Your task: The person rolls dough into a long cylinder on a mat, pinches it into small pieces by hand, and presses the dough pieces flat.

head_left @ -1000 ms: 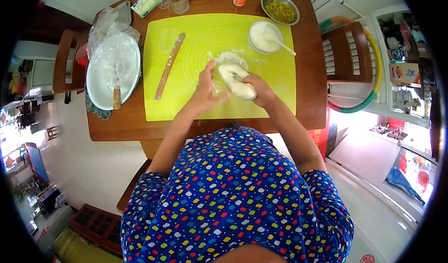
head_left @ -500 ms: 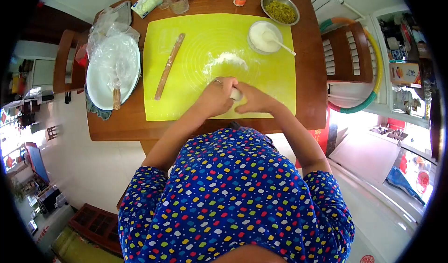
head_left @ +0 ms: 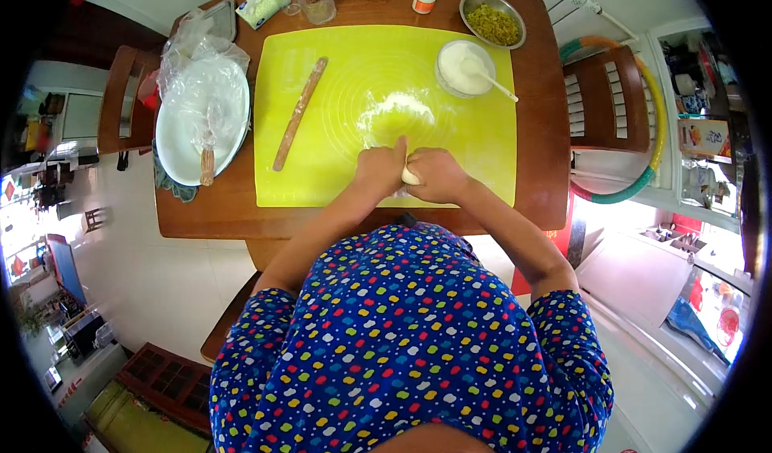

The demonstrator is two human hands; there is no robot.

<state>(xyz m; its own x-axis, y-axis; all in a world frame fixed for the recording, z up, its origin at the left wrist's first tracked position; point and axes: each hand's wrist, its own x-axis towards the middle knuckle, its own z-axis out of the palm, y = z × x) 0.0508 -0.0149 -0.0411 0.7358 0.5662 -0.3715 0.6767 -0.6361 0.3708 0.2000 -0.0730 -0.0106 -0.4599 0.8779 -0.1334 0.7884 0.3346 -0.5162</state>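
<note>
Head view is showing both hands pressing together on a lump of white dough (head_left: 409, 177) at the near edge of the yellow silicone pastry mat (head_left: 338, 155). The left hand (head_left: 381, 168) and the right hand (head_left: 434, 174) are closing around the dough from either side, gripping it tightly so that only a sliver is peeking out between them. Just beyond the dough, a patch of loose white flour (head_left: 396, 109) is lying on the mat; a wooden rolling pin (head_left: 299, 113) is resting well to its left. The dough is sitting close to the mat's near edge, so a hard push could be sliding it off onto the wooden table (head_left: 217, 212). The hands are hiding most of the dough, so its shape is hard to make out.
</note>
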